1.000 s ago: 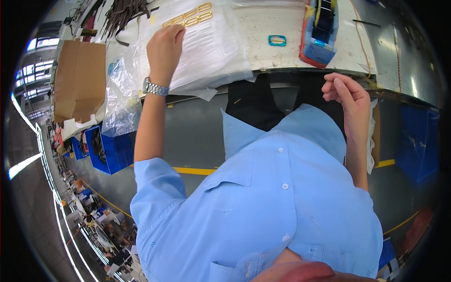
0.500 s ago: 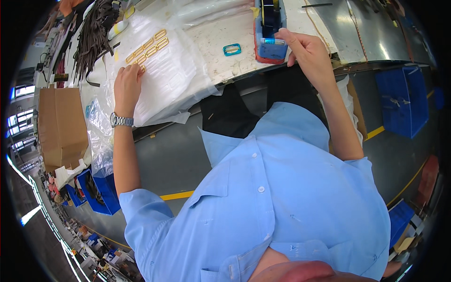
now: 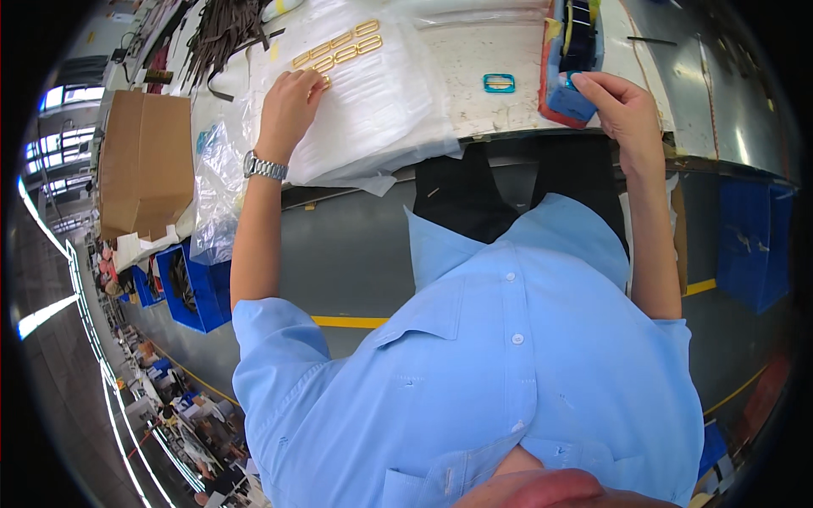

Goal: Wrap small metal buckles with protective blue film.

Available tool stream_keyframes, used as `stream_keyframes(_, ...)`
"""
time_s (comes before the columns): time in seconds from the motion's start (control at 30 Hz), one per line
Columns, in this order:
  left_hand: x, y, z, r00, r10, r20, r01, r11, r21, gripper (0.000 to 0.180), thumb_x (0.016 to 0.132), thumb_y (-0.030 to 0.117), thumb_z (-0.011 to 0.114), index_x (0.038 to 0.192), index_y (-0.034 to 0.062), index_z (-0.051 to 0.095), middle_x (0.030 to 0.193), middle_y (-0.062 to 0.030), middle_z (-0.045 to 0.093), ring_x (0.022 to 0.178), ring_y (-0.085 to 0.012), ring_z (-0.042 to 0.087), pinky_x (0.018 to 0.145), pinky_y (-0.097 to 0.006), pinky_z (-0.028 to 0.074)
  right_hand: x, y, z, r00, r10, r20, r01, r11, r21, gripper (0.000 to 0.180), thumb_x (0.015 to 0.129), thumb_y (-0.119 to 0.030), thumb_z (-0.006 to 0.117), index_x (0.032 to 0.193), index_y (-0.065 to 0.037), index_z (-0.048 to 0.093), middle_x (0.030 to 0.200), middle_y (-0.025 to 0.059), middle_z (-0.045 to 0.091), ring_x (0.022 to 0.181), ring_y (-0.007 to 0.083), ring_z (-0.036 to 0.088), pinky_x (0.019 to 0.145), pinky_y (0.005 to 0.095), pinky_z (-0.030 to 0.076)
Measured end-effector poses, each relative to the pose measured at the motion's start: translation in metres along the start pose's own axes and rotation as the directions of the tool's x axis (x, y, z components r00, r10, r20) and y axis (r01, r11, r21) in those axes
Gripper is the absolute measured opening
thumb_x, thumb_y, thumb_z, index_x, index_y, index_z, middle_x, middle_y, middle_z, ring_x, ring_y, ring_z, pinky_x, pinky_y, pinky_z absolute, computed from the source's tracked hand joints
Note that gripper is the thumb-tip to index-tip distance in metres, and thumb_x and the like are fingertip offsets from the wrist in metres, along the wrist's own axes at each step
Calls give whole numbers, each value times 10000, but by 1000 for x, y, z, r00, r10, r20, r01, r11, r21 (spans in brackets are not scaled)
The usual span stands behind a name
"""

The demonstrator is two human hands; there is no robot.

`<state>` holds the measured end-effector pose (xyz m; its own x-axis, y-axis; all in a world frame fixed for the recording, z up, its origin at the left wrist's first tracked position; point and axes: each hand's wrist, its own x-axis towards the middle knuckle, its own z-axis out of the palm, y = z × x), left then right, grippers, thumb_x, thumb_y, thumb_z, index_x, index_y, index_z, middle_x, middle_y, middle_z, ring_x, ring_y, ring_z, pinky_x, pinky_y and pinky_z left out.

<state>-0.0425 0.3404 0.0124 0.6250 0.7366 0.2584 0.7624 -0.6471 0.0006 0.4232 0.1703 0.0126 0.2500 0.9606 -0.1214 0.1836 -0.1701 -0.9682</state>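
Observation:
Gold slide buckles (image 3: pixel 347 54) lie in rows on a white, plastic-wrapped stack (image 3: pixel 381 102). My left hand (image 3: pixel 290 106) rests at the near end of these rows, its fingers closed on one gold buckle (image 3: pixel 326 82). At a blue tape dispenser (image 3: pixel 579 103) with a red base, my right hand (image 3: pixel 625 106) pinches the shiny end of the tape (image 3: pixel 567 80) between thumb and forefinger. Left of the dispenser, a single buckle with a blue-green frame (image 3: pixel 499 83) lies on the white tabletop.
Dark strips (image 3: pixel 224 34) hang together at the far left, above a tall cardboard box (image 3: pixel 146 165). Clear plastic (image 3: pixel 218 190) drapes over the table's left end. Blue bins stand on the floor at left (image 3: pixel 196 292) and right (image 3: pixel 754 245). A metal surface (image 3: pixel 720 93) adjoins the table at right.
The whole view has shifted, so the table appears farther right and higher. My right thumb and forefinger have come together on the tape's end. My left hand stays at the gold buckles.

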Motion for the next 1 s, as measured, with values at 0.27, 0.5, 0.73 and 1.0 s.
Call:
stream_keyframes(0.27, -2, -1, 2, 997, -1, 81, -9, 993, 116, 86, 946, 113, 698, 1004, 51, 687, 958, -128, 720, 950, -341, 671, 823, -460, 552, 4, -1, 13, 950, -307, -52, 300, 947, -115, 301, 970, -264, 794, 1044, 26, 822, 853, 27, 767, 740, 55, 645, 641, 229, 488)
stream_keyframes(0.5, 15, 7, -12, 883, -446, 148, 465, 784, -412, 127, 966, 105, 722, 1043, 22, 778, 891, -66, 771, 834, -150, 708, 787, -300, 556, -19, -24, 14, 977, -199, -81, 214, 942, 259, 237, 995, -229, 782, 1044, -1, 826, 881, 61, 799, 681, 63, 662, 590, 195, 489)
stream_keyframes(0.73, 11, 142, -26, 905, -97, 415, 376, -279, -884, 179, 1083, 161, 682, 1197, 26, 708, 1085, -36, 713, 965, -128, 665, 937, -349, 557, -101, -14, 24, 979, 108, 172, -170, 899, 403, 197, 1062, -184, 692, 1097, 1, 751, 938, 113, 816, 678, 87, 698, 623, 235, 539)
stream_keyframes(1.0, 9, 260, -16, 790, 155, 594, 563, -567, -601, 177, 1040, 140, 744, 1166, 16, 746, 1096, -56, 759, 997, -138, 698, 957, -324, 571, -118, 9, 39, 983, 69, 170, -145, 861, 488, 154, 1069, -66, 656, 1144, 67, 674, 1014, 159, 812, 863, 160, 772, 758, 283, 618)
